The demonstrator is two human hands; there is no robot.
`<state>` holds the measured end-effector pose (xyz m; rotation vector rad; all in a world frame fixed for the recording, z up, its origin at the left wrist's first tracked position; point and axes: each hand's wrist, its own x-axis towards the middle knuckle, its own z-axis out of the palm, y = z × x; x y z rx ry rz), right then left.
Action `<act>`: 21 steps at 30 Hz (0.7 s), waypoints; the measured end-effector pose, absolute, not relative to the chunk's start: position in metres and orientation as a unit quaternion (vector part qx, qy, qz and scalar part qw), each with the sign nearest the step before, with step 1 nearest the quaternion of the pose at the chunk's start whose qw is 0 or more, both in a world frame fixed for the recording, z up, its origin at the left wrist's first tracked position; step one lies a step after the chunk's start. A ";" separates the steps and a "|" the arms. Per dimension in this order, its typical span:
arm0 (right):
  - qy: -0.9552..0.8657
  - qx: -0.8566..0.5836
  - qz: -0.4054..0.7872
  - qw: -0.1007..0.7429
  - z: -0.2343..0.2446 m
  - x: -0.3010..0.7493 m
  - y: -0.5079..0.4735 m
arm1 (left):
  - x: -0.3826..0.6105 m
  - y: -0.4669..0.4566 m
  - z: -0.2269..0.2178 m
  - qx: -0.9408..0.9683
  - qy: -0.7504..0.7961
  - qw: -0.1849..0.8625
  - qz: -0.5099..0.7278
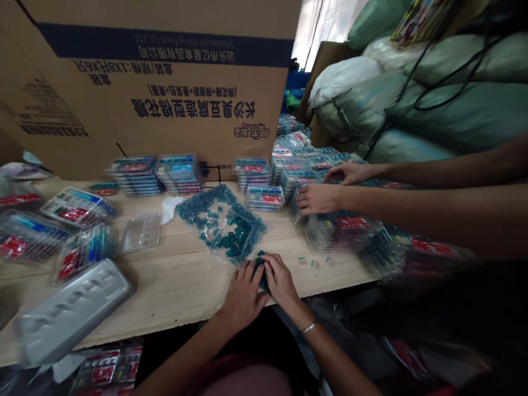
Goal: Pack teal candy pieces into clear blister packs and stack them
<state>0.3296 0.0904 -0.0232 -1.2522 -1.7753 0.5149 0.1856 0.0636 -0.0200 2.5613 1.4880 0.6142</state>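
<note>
Near the table's front edge, my left hand and my right hand come together with fingers curled in. Between them are small dark green pieces, partly covered by my fingers, so their exact kind and number cannot be made out. Just beyond my hands lies a clear plastic bag, spread flat, with many loose dark green pieces in and on it. To the right of my right hand, several tiny coloured slips lie on the wooden table.
A co-worker's hands touch stacked clear plastic boxes at the right. More box stacks stand before a large carton. At the left are filled boxes, a clear tray and a stack of grey-white trays.
</note>
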 end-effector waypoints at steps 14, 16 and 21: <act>-0.652 -0.535 0.327 0.426 -0.030 0.346 0.141 | 0.173 0.046 -0.001 0.829 0.492 0.053 0.261; -0.615 -0.537 0.331 0.472 -0.029 0.353 0.136 | 0.154 0.032 0.006 0.813 0.512 0.023 0.277; -0.535 -0.498 0.460 0.503 -0.016 0.353 0.109 | 0.102 0.002 -0.005 0.715 0.652 -0.037 0.248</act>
